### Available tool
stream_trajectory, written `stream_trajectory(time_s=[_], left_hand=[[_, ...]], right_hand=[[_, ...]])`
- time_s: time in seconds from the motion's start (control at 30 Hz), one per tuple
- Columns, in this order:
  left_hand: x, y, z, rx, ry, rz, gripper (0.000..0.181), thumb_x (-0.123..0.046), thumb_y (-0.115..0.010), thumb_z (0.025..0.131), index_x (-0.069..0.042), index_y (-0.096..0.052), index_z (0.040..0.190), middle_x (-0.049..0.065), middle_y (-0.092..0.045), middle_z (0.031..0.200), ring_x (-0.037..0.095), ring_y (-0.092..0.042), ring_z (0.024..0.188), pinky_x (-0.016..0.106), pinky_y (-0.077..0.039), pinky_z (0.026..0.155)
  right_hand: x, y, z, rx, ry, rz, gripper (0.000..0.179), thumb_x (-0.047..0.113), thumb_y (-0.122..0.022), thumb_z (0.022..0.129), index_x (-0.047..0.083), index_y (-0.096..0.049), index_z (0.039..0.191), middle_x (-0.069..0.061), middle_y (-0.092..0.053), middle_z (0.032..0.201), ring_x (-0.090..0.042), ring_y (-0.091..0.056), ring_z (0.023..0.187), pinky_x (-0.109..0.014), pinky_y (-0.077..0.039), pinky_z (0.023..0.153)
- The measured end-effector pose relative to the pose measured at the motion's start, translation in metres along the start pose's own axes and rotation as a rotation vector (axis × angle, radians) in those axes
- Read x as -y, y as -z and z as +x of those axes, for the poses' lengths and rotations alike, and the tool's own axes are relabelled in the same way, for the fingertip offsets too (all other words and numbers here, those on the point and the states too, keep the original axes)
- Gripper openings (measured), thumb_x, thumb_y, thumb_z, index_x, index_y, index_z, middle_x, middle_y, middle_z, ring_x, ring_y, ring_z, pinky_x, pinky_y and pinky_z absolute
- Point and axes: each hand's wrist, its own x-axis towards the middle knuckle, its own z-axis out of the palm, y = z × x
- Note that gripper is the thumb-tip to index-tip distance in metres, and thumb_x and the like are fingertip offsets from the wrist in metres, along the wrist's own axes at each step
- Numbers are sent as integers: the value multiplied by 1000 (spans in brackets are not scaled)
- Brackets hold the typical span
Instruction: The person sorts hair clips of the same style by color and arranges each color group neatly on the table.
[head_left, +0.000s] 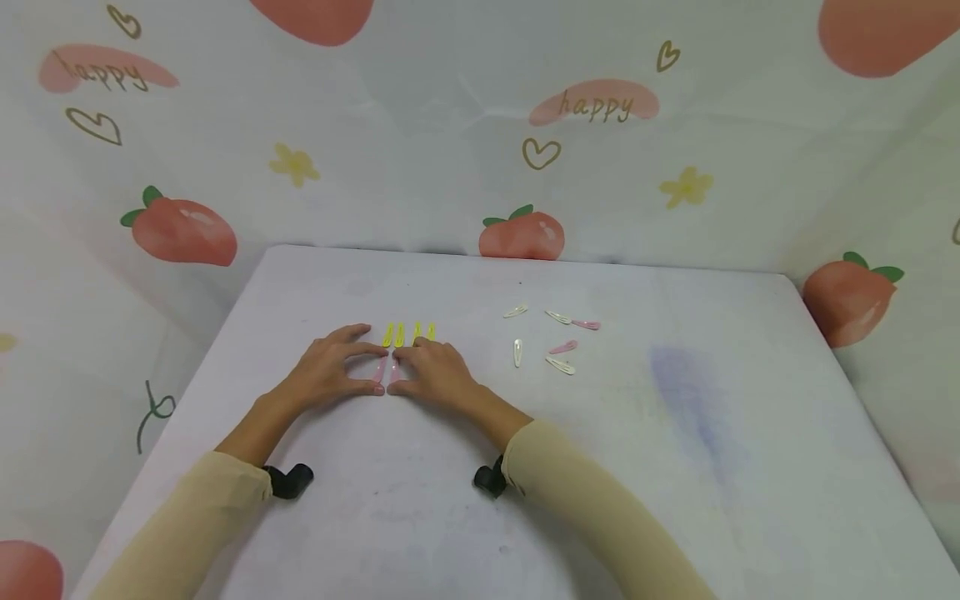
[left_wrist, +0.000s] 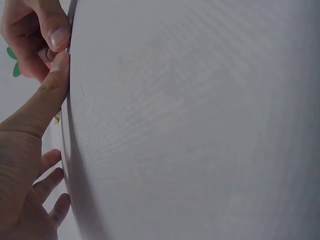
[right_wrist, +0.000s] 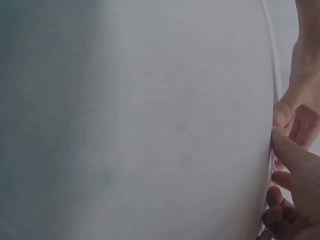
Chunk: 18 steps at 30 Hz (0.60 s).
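Two pink hair clips lie side by side on the white table, pointing away from me. My left hand (head_left: 324, 371) pinches the left pink hair clip (head_left: 380, 370) lengthwise, thumb at the near end and index finger at the far end. In the same way my right hand (head_left: 438, 372) pinches the right pink hair clip (head_left: 395, 369). Both thumb tips almost meet. Just beyond the fingers stands a row of several yellow hair clips (head_left: 400, 334), partly covered by the right hand. Both wrist views show the thumbs close together at the table surface, with the clips mostly hidden.
To the right of the hands, several white hair clips (head_left: 517, 352) and two more pink hair clips (head_left: 563, 347) lie scattered. The white table (head_left: 420, 517) carries a bluish stain (head_left: 693, 400) on its right. A patterned cloth (head_left: 420, 167) hangs behind the far edge.
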Motion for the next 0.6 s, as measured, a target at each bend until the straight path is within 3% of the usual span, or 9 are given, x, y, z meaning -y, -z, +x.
stream_trajectory(time_s=[0.2, 0.33, 0.5, 0.6], left_hand=[[0, 0, 0, 8, 7, -10, 61, -44, -89, 70, -17, -72, 122, 21, -45, 148, 41, -37, 139, 67, -31, 102], [-2, -1, -1, 18, 16, -15, 61, -45, -88, 70, -17, -72, 122, 21, -45, 148, 41, -37, 138, 66, -31, 102], [-2, 0, -1, 33, 24, -13, 62, -48, -87, 71, -17, -72, 123, 21, -44, 149, 41, -36, 139, 66, -30, 103], [-2, 2, -1, 32, 26, -13, 62, -49, -86, 72, -16, -72, 123, 22, -44, 149, 42, -35, 139, 66, -30, 103]], right_hand=[[-2, 5, -3, 43, -21, 69, 62, 49, -76, 84, 18, -62, 137, 0, -63, 109, -13, -59, 94, -30, -49, 81], [-14, 20, -16, 78, 11, 115, 65, 48, -77, 84, 18, -60, 139, 2, -62, 111, -9, -58, 94, -28, -49, 81], [-47, 46, -47, 58, 67, 125, 58, 43, -78, 85, 15, -64, 134, 0, -62, 109, -11, -56, 87, -28, -48, 75], [-77, 60, -68, 20, 72, 123, 54, 39, -78, 85, 12, -66, 131, -3, -64, 111, -14, -57, 90, -32, -49, 79]])
